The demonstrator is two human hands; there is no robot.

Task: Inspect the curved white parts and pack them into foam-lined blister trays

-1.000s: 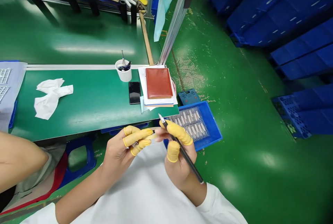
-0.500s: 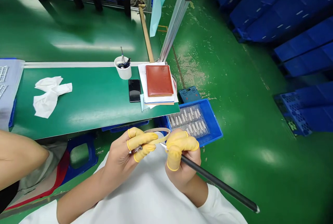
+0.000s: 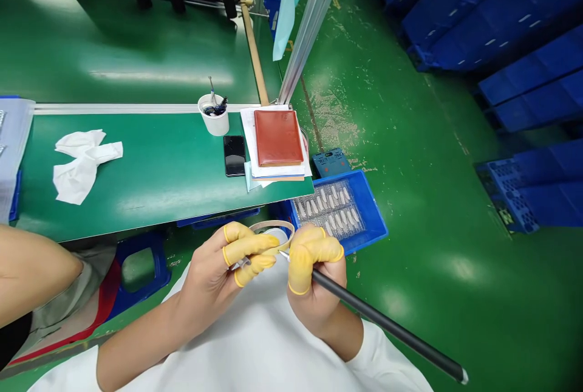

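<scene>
My left hand [image 3: 221, 267], in yellow finger cots, pinches a thin beige curved band [image 3: 272, 223] between fingers and thumb. Its loop bulges toward my other hand. My right hand [image 3: 316, 273], with yellow cots too, is closed around a long tool with a black rod-like handle [image 3: 387, 317] and a pointed metal tip [image 3: 284, 254]. That tip is at the band, close to my left fingertips; whether it touches cannot be made out. Both hands are held in front of my white shirt, below the bench edge.
On the green bench [image 3: 150, 191] lie white cloths [image 3: 84, 167], a phone [image 3: 234, 155], a red-brown notebook [image 3: 279, 138] on papers, and a white cup [image 3: 214, 115] of tools. A blue bin [image 3: 376, 219] with trays stands beyond my hands. Another person's arm [image 3: 36, 273] is at left.
The black handle's far end has shifted slightly right and down. A co-worker's gloved hand at the top now grips a black cylinder. My view has shifted a little.
</scene>
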